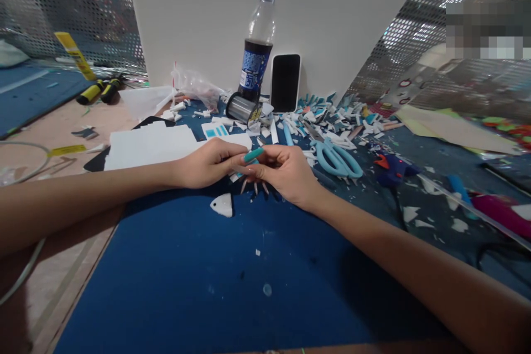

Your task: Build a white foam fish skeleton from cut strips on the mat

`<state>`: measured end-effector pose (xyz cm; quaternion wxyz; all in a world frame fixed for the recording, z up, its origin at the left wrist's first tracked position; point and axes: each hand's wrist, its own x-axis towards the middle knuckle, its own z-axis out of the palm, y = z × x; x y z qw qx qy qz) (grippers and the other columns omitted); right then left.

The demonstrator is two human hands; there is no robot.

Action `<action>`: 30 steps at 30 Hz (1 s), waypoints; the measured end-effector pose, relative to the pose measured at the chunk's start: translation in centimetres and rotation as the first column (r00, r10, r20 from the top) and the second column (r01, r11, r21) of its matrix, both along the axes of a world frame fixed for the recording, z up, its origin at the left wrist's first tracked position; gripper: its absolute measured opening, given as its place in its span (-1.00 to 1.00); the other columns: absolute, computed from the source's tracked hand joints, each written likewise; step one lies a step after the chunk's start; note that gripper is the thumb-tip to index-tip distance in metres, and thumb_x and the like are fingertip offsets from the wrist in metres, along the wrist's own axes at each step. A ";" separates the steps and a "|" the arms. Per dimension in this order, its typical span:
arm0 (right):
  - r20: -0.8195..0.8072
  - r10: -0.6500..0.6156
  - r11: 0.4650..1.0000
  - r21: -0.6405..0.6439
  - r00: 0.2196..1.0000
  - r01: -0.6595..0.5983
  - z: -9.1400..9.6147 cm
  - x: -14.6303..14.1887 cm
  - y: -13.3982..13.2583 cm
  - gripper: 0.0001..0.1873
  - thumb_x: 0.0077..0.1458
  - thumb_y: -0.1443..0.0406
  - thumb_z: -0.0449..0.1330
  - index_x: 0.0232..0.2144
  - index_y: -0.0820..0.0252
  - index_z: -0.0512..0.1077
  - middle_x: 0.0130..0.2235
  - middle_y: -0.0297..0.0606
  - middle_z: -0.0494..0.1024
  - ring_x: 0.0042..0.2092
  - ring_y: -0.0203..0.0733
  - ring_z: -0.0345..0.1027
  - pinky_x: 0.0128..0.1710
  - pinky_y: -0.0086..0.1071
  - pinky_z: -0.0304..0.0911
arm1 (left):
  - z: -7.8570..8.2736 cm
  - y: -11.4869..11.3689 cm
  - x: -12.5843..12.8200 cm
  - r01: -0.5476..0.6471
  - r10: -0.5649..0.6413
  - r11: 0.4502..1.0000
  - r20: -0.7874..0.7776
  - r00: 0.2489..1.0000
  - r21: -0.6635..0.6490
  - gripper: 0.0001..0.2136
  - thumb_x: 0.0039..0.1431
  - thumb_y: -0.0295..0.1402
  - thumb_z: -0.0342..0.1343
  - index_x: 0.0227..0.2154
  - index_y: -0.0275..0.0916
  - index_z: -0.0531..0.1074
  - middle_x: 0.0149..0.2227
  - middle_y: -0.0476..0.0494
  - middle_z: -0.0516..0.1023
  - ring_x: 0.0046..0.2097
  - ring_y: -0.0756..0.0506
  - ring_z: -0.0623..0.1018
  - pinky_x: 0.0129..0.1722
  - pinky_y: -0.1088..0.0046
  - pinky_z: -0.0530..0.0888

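My left hand (209, 163) and my right hand (290, 172) meet above the far part of the blue mat, fingertips together. Between them is a small teal oval piece (253, 155), pinched at the left thumb and the right fingers. Part of it is covered by the fingers, and its material is hard to make out. My right hand's other fingers are curled underneath, with long nails showing. Just below the hands lies a small white fish-head-shaped piece (223, 205) with a black dot, touched by neither hand.
Behind stand a cola bottle (256, 61), a phone (285, 83) and a spool (244, 109). White and blue scraps (327, 121) are heaped around light-blue scissors (338, 159). A glue gun (394, 170) lies right; white sheets (149, 146) left; yellow-black cutters (99, 90) far left.
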<state>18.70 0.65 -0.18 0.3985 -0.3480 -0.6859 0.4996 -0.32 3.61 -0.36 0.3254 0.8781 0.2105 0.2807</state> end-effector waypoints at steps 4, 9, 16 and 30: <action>0.029 -0.007 1.000 0.028 1.000 0.006 0.0 -0.1 -0.1 -0.74 -0.08 0.15 0.36 -0.45 0.25 0.49 -0.52 -0.35 0.52 -0.48 -0.31 0.46 -0.49 -0.46 0.35 | 0.1 -0.1 0.0 -0.003 0.003 1.000 -0.008 1.000 -0.007 -0.52 0.31 -0.08 -0.18 -0.50 -0.35 0.40 -0.59 -0.01 0.34 -0.54 0.08 0.30 -0.51 0.59 0.25; 0.058 -0.026 0.999 0.030 0.998 0.024 0.1 0.0 -0.2 -0.71 -0.09 0.13 0.35 -0.45 0.25 0.49 -0.52 -0.33 0.52 -0.52 -0.33 0.41 -0.53 -0.45 0.31 | 0.2 -0.1 0.0 0.009 -0.009 1.000 0.000 1.000 -0.001 -0.52 0.32 -0.08 -0.19 -0.50 -0.35 0.40 -0.59 0.00 0.33 -0.54 0.09 0.29 -0.51 0.59 0.24; 0.081 -0.028 0.999 0.036 0.996 0.025 -0.1 0.1 0.0 -0.70 -0.10 0.11 0.36 -0.47 0.24 0.49 -0.52 -0.32 0.52 -0.52 -0.33 0.39 -0.53 -0.44 0.29 | 0.1 0.0 0.0 0.009 -0.008 1.000 -0.005 1.000 0.009 -0.53 0.32 -0.08 -0.19 -0.48 -0.34 0.41 -0.58 -0.02 0.36 -0.54 0.08 0.31 -0.51 0.59 0.25; 0.086 0.000 0.998 0.058 0.996 -0.005 -0.1 0.1 0.0 -0.72 -0.07 0.13 0.35 -0.45 0.23 0.48 -0.52 -0.34 0.51 -0.51 -0.33 0.39 -0.51 -0.43 0.29 | 0.1 0.0 0.0 0.030 -0.030 0.999 0.005 1.000 0.016 -0.53 0.32 -0.08 -0.20 -0.48 -0.34 0.40 -0.59 0.00 0.34 -0.54 0.08 0.30 -0.51 0.60 0.25</action>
